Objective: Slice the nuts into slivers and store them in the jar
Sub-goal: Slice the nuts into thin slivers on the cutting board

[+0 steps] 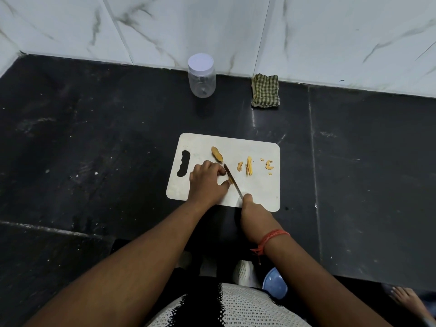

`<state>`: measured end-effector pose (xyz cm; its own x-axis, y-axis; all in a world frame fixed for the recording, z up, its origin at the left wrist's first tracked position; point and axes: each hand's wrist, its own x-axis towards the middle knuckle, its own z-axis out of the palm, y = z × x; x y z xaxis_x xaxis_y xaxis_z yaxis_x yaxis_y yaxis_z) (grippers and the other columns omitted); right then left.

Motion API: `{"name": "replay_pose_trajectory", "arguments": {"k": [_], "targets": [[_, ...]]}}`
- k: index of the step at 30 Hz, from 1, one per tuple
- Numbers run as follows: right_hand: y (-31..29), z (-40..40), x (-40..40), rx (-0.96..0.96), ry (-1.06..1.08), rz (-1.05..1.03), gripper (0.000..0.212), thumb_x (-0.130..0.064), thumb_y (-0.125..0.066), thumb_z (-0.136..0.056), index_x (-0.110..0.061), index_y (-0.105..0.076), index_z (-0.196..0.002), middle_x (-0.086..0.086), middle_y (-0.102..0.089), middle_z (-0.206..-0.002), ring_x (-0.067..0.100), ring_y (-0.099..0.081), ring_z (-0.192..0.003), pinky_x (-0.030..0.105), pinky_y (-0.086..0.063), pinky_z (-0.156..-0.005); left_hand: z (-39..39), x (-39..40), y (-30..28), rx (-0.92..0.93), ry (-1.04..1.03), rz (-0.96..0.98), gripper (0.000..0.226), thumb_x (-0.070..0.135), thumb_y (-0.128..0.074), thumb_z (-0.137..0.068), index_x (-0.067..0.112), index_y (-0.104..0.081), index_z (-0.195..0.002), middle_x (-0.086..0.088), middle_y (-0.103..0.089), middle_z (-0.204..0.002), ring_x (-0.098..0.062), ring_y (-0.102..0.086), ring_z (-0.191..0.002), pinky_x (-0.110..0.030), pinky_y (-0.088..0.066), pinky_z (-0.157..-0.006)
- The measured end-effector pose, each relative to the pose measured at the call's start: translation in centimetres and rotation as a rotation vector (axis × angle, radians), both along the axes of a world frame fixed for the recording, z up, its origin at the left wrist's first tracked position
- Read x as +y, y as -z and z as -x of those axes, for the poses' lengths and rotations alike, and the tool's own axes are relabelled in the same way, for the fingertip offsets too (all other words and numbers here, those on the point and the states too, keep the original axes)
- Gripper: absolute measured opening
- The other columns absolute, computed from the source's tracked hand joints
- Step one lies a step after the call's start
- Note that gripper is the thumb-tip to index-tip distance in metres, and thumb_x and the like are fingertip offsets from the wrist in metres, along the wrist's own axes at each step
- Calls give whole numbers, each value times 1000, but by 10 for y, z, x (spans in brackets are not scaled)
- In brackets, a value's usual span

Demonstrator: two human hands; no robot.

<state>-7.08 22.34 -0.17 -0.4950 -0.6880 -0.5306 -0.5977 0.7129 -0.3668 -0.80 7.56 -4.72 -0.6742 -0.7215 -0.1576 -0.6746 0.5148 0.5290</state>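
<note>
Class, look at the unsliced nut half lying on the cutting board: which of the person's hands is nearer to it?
Left. The left hand lies just below the nut half; the right hand, gripping the knife, sits farther away, at the board's near edge.

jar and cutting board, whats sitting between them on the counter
Nothing: in the head view, only bare black counter lies between the lidded jar and the cutting board. The folded checked cloth sits off to the right.

Head-worn and wide-angle, looking steeply down and forward from close above onto the dark bench, reaching back to the marble wall.
</note>
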Motion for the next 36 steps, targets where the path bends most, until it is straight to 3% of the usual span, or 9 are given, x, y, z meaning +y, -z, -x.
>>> {"name": "replay_pose_trajectory", "arguments": {"k": [14,20,28,36], "targets": [[3,6,-1,13,-20,28,17,-2,-35,-92,-9,-35,-107,4,-46,-70,27,-51,-66,36,-41,-63,1,3,-1,19,-21,-2,28,42,-70,-87,28,-63,-110,8,-55,-119,-21,-43,-117,-34,-32,-98],[0,6,8,17,-49,9,14,-3,-36,-92,-13,-31,-101,9,-54,-77,29,-55,-67,38,-45,-62,2,3,0,17,-38,-3,29,44,-70,-86,28,-63,-110,9,-55,-119,-20,-43,-117,-35,-32,-99],[-2,4,18,75,-79,-11,16,-2,-38,-92,-15,-30,-97,6,-50,-73,24,-49,-59,36,-42,-59,2,2,1,17,-39,6,29,44,-70,-87,30,-63,-112,10,-54,-120,-19,-44,-117,-34,-32,-99],[4,2,11,25,-7,-53,18,-4,-35,-92,-14,-33,-107,12,-59,-84,31,-60,-75,43,-53,-71,3,3,4,30,-57,1,34,44,-71,-87,29,-61,-115,10,-55,-121,-19,-44,-116,-34,-32,-98]]}}
